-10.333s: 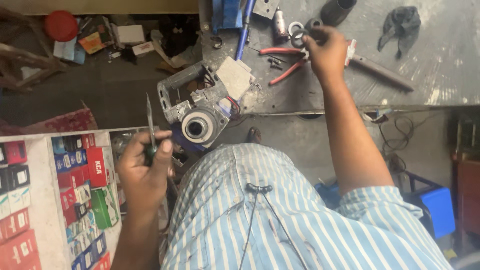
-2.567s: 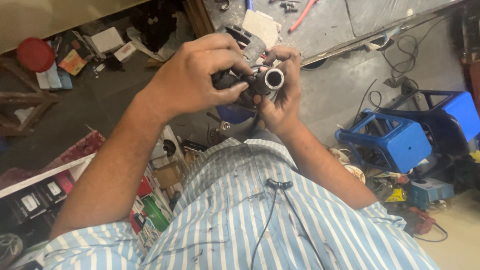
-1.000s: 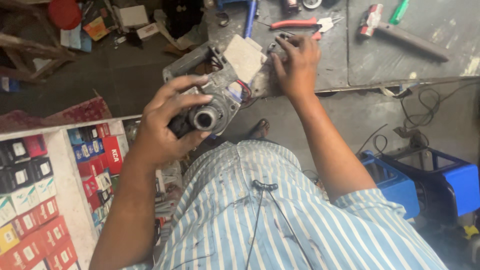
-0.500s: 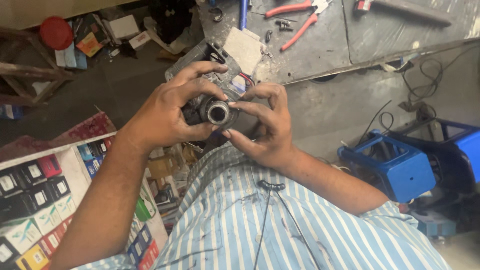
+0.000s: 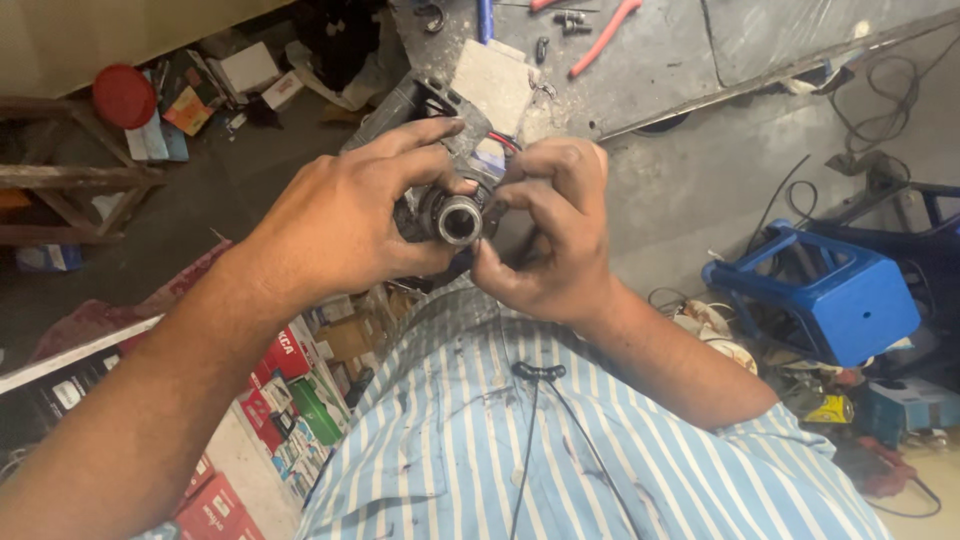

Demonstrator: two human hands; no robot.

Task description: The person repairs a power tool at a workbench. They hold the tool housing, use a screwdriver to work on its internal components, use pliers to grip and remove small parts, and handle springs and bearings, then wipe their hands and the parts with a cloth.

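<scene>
A grey metal power-tool housing (image 5: pixel 440 110) with a round black-and-silver bearing end (image 5: pixel 458 219) is held up in front of my chest. My left hand (image 5: pixel 350 215) wraps around its left side, fingers over the top and thumb near the round end. My right hand (image 5: pixel 545 235) presses against its right side, fingertips curled at the round end and over red and black wires (image 5: pixel 503 148). Much of the housing is hidden behind both hands.
A grey workbench (image 5: pixel 650 60) lies beyond, carrying red-handled pliers (image 5: pixel 600 35) and small parts. A blue plastic stool (image 5: pixel 815 290) lies on its side at right among cables. Red and green boxes (image 5: pixel 290 385) are stacked at lower left. A red lid (image 5: pixel 123 95) lies far left.
My right hand came back from the workbench and closed on the housing's right side. Both hands lifted the housing nearer to my chest, and the view shifted.
</scene>
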